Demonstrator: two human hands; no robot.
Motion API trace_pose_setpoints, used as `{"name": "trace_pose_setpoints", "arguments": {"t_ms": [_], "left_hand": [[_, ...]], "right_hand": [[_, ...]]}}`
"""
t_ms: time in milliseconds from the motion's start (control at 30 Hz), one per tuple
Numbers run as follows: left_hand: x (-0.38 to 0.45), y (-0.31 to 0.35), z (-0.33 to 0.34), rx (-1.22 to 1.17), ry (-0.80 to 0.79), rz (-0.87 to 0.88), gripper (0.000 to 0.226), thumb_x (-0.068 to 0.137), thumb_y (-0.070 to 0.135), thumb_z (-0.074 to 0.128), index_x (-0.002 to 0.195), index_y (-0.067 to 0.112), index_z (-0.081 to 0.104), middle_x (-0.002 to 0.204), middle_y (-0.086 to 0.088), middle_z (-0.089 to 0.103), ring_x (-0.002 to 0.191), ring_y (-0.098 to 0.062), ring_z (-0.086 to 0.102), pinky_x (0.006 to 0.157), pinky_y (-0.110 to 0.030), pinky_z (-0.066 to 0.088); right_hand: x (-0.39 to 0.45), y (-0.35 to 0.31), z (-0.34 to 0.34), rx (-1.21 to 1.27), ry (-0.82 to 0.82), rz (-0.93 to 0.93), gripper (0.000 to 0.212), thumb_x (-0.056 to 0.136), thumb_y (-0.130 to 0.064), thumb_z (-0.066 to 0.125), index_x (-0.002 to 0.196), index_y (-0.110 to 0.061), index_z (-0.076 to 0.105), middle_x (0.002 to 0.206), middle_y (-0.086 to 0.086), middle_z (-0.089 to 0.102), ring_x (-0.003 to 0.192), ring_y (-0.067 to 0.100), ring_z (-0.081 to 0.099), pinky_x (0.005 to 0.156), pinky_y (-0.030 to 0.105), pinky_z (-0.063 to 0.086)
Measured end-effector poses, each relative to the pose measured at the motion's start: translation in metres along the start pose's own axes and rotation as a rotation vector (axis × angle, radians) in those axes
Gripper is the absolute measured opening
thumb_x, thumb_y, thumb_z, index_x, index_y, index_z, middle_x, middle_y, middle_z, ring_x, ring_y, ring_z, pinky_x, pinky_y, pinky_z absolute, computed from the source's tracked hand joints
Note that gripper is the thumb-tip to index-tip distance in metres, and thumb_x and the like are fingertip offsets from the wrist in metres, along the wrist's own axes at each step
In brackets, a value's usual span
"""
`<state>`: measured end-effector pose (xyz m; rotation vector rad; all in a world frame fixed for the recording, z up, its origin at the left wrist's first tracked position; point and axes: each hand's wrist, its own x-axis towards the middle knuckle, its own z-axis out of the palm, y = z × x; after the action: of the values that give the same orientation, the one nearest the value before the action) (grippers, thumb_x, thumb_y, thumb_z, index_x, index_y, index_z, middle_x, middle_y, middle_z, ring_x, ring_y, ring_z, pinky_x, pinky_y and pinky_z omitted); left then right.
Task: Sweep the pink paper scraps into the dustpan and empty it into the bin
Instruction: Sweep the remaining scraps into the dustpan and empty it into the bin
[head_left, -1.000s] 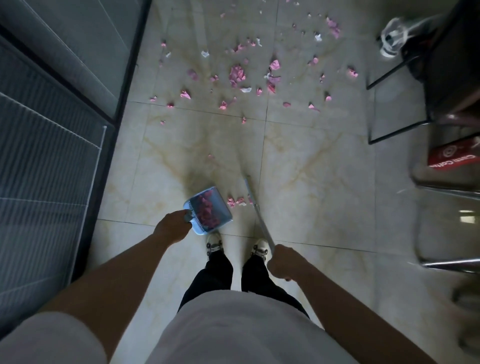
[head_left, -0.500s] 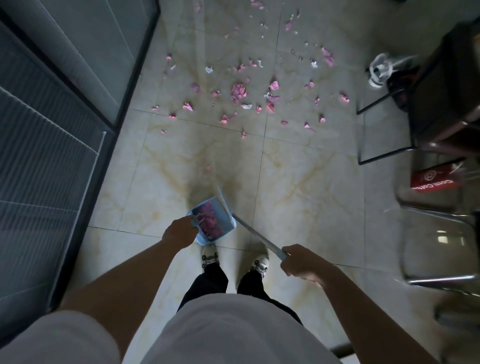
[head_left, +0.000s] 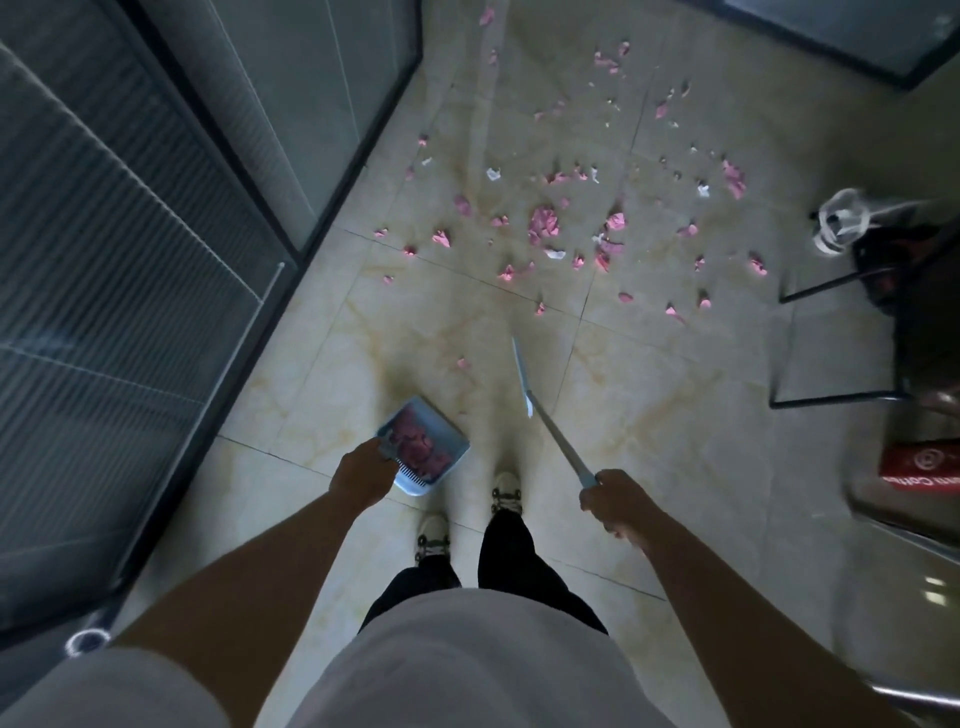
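The left hand (head_left: 361, 475) has its fingers curled round the handle of the blue dustpan (head_left: 423, 452), which holds a heap of pink scraps near the feet at about 11 o'clock. The right hand (head_left: 613, 501) grips the broom (head_left: 550, 431), pointing to 12 o'clock. Farther away, many pink paper scraps (head_left: 545, 223) lie scattered on the floor (head_left: 649, 415). They look very light and soft, so I judge that gentle strokes suit them; the pan is best carried level by its handle.
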<state>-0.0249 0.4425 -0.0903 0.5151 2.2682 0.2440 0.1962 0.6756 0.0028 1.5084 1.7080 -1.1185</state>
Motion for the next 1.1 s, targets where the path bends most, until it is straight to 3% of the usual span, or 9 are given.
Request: {"name": "trace_pose_setpoints", "arguments": {"t_ms": [200, 367, 500, 567, 734, 834, 900, 967, 1100], "left_hand": [[0.007, 0.016, -0.005, -0.217, -0.002, -0.152, 0.037, 0.093, 0.013, 0.047, 0.129, 0.004, 0.050, 0.129, -0.017, 0.057, 0.116, -0.035, 0.055, 0.099, -0.038, 0.044], [0.018, 0.029, -0.008, -0.167, -0.045, -0.168, 0.039, 0.093, 0.014, 0.046, 0.132, 0.007, 0.050, 0.131, -0.017, 0.057, 0.117, -0.033, 0.055, 0.098, -0.037, 0.043], [0.027, 0.047, -0.013, -0.078, -0.070, -0.119, 0.044, 0.096, 0.011, 0.043, 0.139, 0.007, 0.044, 0.140, -0.016, 0.050, 0.124, -0.033, 0.050, 0.101, -0.037, 0.040], [0.033, 0.052, -0.014, -0.104, -0.081, -0.119, 0.040, 0.095, 0.013, 0.044, 0.134, 0.006, 0.050, 0.136, -0.017, 0.053, 0.121, -0.032, 0.052, 0.098, -0.036, 0.042], [0.043, 0.066, -0.017, -0.080, -0.098, -0.075, 0.033, 0.097, 0.011, 0.042, 0.126, 0.000, 0.054, 0.129, -0.018, 0.059, 0.117, -0.032, 0.055, 0.095, -0.037, 0.044], [0.044, 0.072, -0.019, -0.061, -0.101, -0.051, 0.033, 0.098, 0.010, 0.043, 0.128, 0.000, 0.054, 0.131, -0.017, 0.057, 0.120, -0.031, 0.054, 0.095, -0.035, 0.043], [0.044, 0.069, -0.020, -0.066, -0.115, -0.066, 0.035, 0.098, 0.015, 0.043, 0.128, 0.000, 0.053, 0.131, -0.017, 0.057, 0.118, -0.031, 0.055, 0.094, -0.035, 0.044], [0.041, 0.066, -0.021, -0.068, -0.120, -0.069, 0.035, 0.098, 0.016, 0.043, 0.129, 0.001, 0.051, 0.132, -0.016, 0.056, 0.118, -0.031, 0.055, 0.095, -0.035, 0.045], [0.032, 0.058, -0.020, -0.059, -0.111, -0.078, 0.034, 0.098, 0.009, 0.040, 0.130, 0.001, 0.050, 0.134, -0.016, 0.055, 0.120, -0.031, 0.053, 0.098, -0.036, 0.044]], "right_hand": [[0.046, -0.043, -0.025, -0.151, -0.010, -0.018, 0.032, 0.089, -0.011, 0.047, 0.119, -0.001, 0.052, 0.073, 0.010, 0.056, 0.050, 0.019, 0.051, 0.042, 0.022, 0.036], [0.068, -0.067, -0.048, -0.389, -0.041, -0.084, 0.041, 0.092, -0.013, 0.042, 0.132, -0.004, 0.044, 0.096, 0.011, 0.055, 0.057, 0.015, 0.053, 0.043, 0.021, 0.038], [0.072, -0.074, -0.049, -0.555, -0.104, -0.116, 0.042, 0.091, -0.011, 0.044, 0.131, 0.000, 0.046, 0.094, 0.011, 0.054, 0.065, 0.020, 0.059, 0.053, 0.026, 0.049], [0.067, -0.075, -0.043, -0.637, -0.148, -0.137, 0.040, 0.091, -0.011, 0.043, 0.129, 0.000, 0.046, 0.094, 0.012, 0.054, 0.070, 0.022, 0.063, 0.061, 0.030, 0.054], [0.043, -0.071, -0.030, -0.788, -0.253, -0.187, 0.042, 0.090, -0.013, 0.043, 0.131, -0.002, 0.045, 0.104, 0.012, 0.060, 0.078, 0.023, 0.061, 0.059, 0.030, 0.050], [0.034, -0.078, -0.033, -0.753, -0.324, -0.195, 0.043, 0.089, -0.012, 0.044, 0.131, -0.002, 0.043, 0.090, 0.006, 0.055, 0.065, 0.017, 0.057, 0.048, 0.024, 0.043], [0.032, -0.087, -0.046, -0.674, -0.348, -0.211, 0.036, 0.088, -0.012, 0.046, 0.122, 0.000, 0.050, 0.086, 0.006, 0.055, 0.059, 0.014, 0.051, 0.043, 0.022, 0.039], [0.033, -0.091, -0.064, -0.606, -0.336, -0.208, 0.019, 0.083, -0.010, 0.048, 0.099, -0.004, 0.056, 0.072, 0.005, 0.053, 0.050, 0.013, 0.045, 0.038, 0.021, 0.032], [0.027, -0.085, -0.081, -0.507, -0.290, -0.176, 0.004, 0.076, -0.009, 0.048, 0.077, -0.010, 0.052, 0.059, 0.005, 0.046, 0.040, 0.013, 0.033, 0.038, 0.019, 0.024]]}}
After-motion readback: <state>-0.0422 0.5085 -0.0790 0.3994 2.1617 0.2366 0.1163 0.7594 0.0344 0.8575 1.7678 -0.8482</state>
